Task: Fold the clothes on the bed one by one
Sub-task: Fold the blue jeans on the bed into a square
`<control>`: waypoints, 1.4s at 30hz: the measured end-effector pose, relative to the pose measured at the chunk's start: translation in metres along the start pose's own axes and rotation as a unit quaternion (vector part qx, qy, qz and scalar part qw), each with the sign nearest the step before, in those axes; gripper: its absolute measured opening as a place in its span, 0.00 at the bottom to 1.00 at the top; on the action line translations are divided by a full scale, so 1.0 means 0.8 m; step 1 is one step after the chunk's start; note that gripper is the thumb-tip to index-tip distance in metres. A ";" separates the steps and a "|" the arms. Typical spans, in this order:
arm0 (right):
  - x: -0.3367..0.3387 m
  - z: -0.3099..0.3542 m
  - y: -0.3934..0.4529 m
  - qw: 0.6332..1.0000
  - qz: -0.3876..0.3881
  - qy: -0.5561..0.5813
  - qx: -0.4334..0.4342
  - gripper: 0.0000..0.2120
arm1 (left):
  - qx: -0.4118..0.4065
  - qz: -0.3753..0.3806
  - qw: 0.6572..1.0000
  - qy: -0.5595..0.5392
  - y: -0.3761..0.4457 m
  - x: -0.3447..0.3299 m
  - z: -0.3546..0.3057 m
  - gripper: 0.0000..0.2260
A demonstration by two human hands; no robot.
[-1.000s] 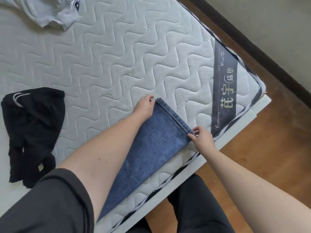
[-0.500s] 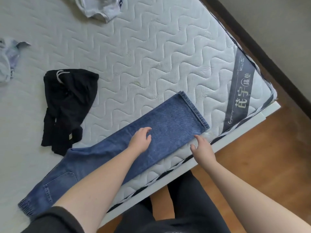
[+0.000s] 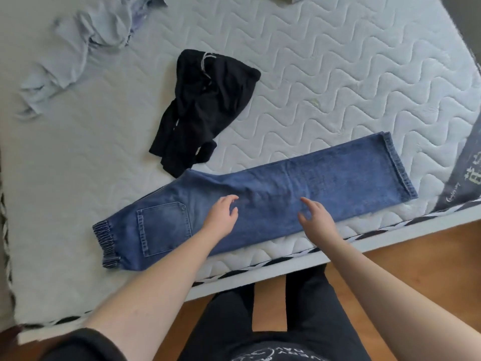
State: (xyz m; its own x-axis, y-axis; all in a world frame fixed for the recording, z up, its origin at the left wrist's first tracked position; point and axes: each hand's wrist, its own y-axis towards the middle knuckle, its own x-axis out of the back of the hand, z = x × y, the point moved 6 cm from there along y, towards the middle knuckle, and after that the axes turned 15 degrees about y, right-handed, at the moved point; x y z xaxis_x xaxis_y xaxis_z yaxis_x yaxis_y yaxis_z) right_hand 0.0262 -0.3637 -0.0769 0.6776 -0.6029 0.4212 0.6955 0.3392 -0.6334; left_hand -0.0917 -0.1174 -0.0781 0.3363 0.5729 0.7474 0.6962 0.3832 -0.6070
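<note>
The blue jeans (image 3: 273,201) lie flat along the near edge of the mattress (image 3: 338,74), elastic waistband at nine o'clock, hems at three. My left hand (image 3: 221,214) rests on the denim just right of the back pocket (image 3: 164,225), fingers relaxed and apart. My right hand (image 3: 316,220) sits at mid-leg, fingers loosely spread, gripping nothing. At twelve o'clock from the waistband lies a crumpled black garment (image 3: 205,105); a pale blue one (image 3: 83,48) lies at ten.

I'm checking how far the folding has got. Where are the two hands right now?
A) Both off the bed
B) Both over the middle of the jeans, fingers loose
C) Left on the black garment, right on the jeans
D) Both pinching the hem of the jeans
B: the left hand and right hand are both over the middle of the jeans, fingers relaxed and gripping nothing.
</note>
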 end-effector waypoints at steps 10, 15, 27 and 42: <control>-0.138 0.092 0.005 0.999 0.035 0.002 0.035 0.20 | 0.057 -0.065 0.994 -0.068 -0.046 0.051 0.167 0.15; -0.179 0.134 0.053 0.997 0.048 0.009 0.066 0.16 | 0.073 -0.091 0.988 -0.099 -0.028 0.053 0.188 0.16; -0.271 0.180 0.162 0.965 0.087 -0.197 0.149 0.15 | 0.086 -0.120 0.983 -0.110 0.053 0.047 0.176 0.18; -0.266 0.165 0.227 0.955 0.042 -0.250 0.155 0.18 | 0.120 -0.079 0.986 0.082 0.180 0.064 0.210 0.19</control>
State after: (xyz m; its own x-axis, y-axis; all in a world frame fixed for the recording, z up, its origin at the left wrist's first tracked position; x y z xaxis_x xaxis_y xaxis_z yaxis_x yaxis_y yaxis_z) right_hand 0.0397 -0.0789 -0.1959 0.7094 -0.1702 0.6840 0.6188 0.6151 -0.4887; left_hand -0.0810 0.0888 -0.1724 0.3478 0.3751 0.8593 0.5844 0.6300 -0.5115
